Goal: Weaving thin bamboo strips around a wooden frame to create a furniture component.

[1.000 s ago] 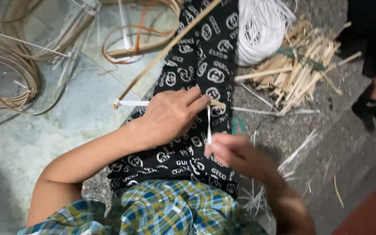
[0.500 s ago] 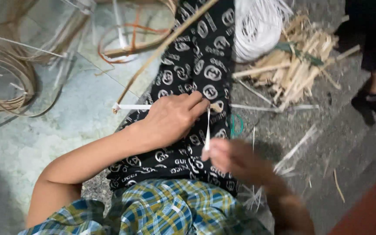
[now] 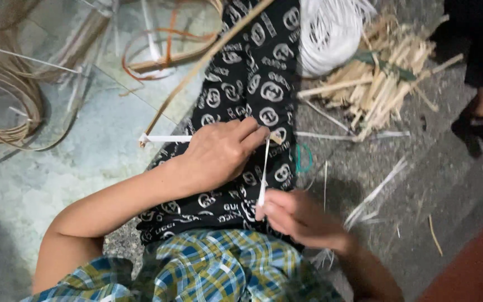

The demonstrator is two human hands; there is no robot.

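My left hand (image 3: pixel 219 154) lies over my patterned trouser leg (image 3: pixel 252 84), its grip pinched on the thin cane stick (image 3: pixel 197 70) that runs far and right from a white-wrapped end (image 3: pixel 166 138). My right hand (image 3: pixel 300 218), nearer, pinches the white strip (image 3: pixel 264 168) between fingertips, taut up to the left hand. A white coil (image 3: pixel 331 31) and cut cane pieces (image 3: pixel 381 84) lie on the floor far right.

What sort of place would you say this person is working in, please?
Probably an informal cane-weaving spot on a bare concrete floor: coils of rattan strips, a pile of split sticks and a white strip bundle lie around.
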